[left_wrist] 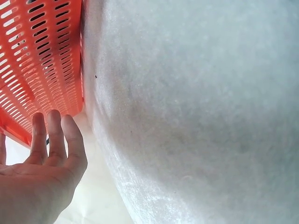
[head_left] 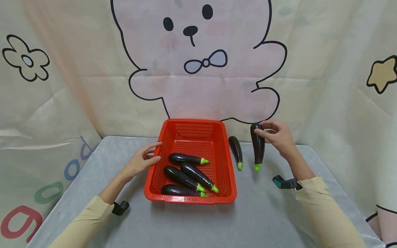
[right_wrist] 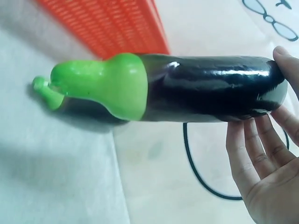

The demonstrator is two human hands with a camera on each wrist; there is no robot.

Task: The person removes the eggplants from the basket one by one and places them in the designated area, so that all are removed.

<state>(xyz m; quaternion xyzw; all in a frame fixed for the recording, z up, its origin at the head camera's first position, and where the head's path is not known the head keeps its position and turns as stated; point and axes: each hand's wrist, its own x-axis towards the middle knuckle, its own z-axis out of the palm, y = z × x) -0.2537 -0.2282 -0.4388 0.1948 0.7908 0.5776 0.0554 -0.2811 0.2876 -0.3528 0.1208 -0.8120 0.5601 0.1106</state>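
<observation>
A dark eggplant with a green stem (head_left: pixel 258 146) is pinched near its thick upper end by my right hand (head_left: pixel 277 137), stem downward, right of the red basket (head_left: pixel 231 197). In the right wrist view the eggplant (right_wrist: pixel 201 88) lies between thumb and fingers of the hand (right_wrist: pixel 266 163). My left hand (head_left: pixel 142 161) touches the basket's left rim with its fingers extended; in the left wrist view that hand (left_wrist: pixel 46 172) is beside the basket's perforated wall (left_wrist: pixel 44 56). Several eggplants (head_left: pixel 181 178) lie in the basket's front half.
Another eggplant (head_left: pixel 236 152) rests on the grey table (head_left: pixel 198 227), just right of the basket. Behind the table hangs a curtain (head_left: pixel 102 69) with a printed bear. Dark straps with devices (head_left: pixel 120 208) are on both wrists.
</observation>
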